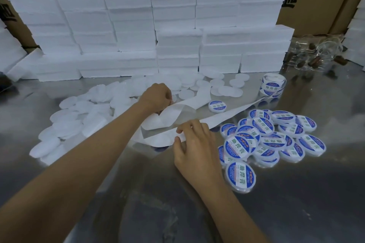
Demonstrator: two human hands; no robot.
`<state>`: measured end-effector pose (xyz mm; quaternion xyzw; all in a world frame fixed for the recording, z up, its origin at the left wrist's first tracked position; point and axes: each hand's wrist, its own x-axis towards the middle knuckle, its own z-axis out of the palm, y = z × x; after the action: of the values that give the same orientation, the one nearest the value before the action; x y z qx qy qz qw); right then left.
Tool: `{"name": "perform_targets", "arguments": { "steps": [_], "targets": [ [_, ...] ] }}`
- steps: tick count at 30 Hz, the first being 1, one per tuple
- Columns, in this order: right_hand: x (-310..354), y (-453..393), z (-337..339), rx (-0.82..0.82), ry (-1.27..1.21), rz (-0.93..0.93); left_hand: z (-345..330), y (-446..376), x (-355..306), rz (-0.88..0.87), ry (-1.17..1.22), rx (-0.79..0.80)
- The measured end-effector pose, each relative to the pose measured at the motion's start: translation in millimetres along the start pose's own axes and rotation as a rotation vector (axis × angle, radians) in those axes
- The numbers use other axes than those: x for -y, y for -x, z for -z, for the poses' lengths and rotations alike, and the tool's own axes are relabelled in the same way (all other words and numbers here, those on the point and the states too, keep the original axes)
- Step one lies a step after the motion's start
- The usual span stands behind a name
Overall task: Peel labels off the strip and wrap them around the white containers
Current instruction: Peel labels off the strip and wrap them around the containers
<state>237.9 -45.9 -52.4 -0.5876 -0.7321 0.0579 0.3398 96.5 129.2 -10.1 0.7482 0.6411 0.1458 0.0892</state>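
Both bare arms reach over a shiny metal table (296, 193). The right hand (194, 144) rests on the white backing strip (217, 117), thumb and forefinger pinching its near edge, the other fingers loosely spread. The left hand (158, 96) lies farther out, fingers curled down onto a crumpled fold of the same strip; what the fingertips grip is hidden, so its hold cannot be told for certain. The strip runs from between the hands out to the right, toward a label roll (273, 85) with blue labels, well beyond the right hand. Unlabelled white containers (79, 112) lie in a loose heap left of and beyond the left hand. Labelled containers (272, 138) with blue tops are piled just right of the right hand; one labelled container (217, 106) sits alone beyond it, beside the strip. White foam boxes (138, 25) are stacked behind everything.
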Motion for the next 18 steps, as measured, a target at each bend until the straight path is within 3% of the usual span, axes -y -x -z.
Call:
{"name": "perform_targets", "arguments": {
  "steps": [4, 9, 14, 18],
  "targets": [
    [-1, 3, -2, 0.084, -0.036, 0.075, 3, 8, 1, -0.076, 0.01, -0.063],
    [0, -1, -8, 0.241, -0.045, 0.164, 29, 28, -6, -0.139, 0.186, -0.278],
    [4, -11, -12, 0.112, -0.086, 0.196, 58, 70, -19, -0.188, 0.472, -0.409],
    [1, -13, -8, 0.088, -0.311, 0.011, 66, 106, -15, -0.234, 0.616, -0.461]
  ]
}}
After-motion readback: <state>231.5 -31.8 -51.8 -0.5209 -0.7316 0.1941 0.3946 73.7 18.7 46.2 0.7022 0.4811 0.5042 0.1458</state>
